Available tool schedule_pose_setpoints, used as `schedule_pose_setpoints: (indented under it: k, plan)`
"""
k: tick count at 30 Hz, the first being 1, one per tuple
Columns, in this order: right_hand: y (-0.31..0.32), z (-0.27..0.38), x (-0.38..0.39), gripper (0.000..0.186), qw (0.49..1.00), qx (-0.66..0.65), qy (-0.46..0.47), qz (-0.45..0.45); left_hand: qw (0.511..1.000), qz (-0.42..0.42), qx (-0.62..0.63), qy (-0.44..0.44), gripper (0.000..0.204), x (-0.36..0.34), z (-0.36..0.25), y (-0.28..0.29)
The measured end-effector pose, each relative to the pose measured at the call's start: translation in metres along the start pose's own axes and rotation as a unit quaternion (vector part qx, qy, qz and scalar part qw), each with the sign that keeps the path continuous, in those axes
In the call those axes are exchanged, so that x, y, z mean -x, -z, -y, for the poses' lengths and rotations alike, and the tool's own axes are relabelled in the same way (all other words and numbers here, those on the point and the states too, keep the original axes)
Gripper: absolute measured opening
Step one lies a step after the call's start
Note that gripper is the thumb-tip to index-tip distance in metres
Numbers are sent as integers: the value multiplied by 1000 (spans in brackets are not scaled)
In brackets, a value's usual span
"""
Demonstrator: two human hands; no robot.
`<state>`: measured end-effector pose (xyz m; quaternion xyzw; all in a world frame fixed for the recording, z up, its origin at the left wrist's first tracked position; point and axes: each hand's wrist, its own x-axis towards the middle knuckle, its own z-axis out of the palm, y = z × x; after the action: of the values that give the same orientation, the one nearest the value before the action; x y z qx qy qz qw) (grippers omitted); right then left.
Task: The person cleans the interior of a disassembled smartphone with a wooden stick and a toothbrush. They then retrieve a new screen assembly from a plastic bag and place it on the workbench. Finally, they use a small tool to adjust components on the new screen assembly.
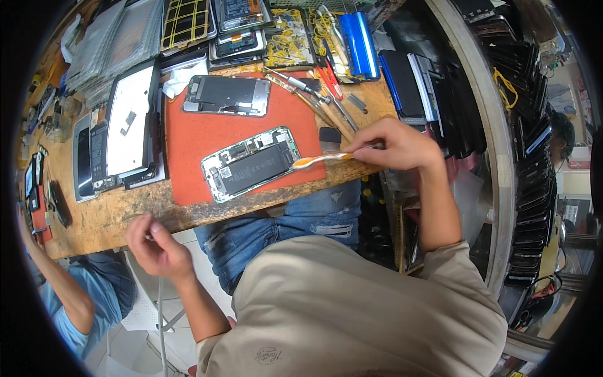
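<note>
An opened phone [251, 164] lies on the red-orange mat [185, 141], its black battery and inner parts exposed. My right hand [399, 144] is closed round the end of an orange and white toothbrush [342, 157]. The brush head reaches the phone's right end; whether the bristles touch is too small to tell. Over the front edge of the bench hovers my left hand [158, 246], loosely curled, thumb and fingers apart, with nothing seen in it. Farther back on the mat rests a phone screen assembly [229, 95], its back side up.
Screwdrivers and tweezers [314, 100] lie right of the mat. Stacked device panels [132, 119] stand to its left. A blue cylinder [359, 47] and trays of yellow bands [287, 38] sit at the back. Another person's arm [63, 289] is at the left.
</note>
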<state>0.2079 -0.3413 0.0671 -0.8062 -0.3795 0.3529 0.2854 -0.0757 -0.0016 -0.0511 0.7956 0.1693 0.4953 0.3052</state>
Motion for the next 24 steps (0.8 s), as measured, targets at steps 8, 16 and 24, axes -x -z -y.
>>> schedule_pose_setpoints:
  k: [8,16,24]
  plan:
    - [7,-15,3,17,996,30,67,-59,996,-27,-18,88,20,6,26,-6]
    - [-10,-9,24,15,989,80,37,-115,995,4,-87,43,17,1,21,-13]
    - [-11,-14,28,15,993,56,43,-98,995,-1,-76,60,14,-3,10,-16]
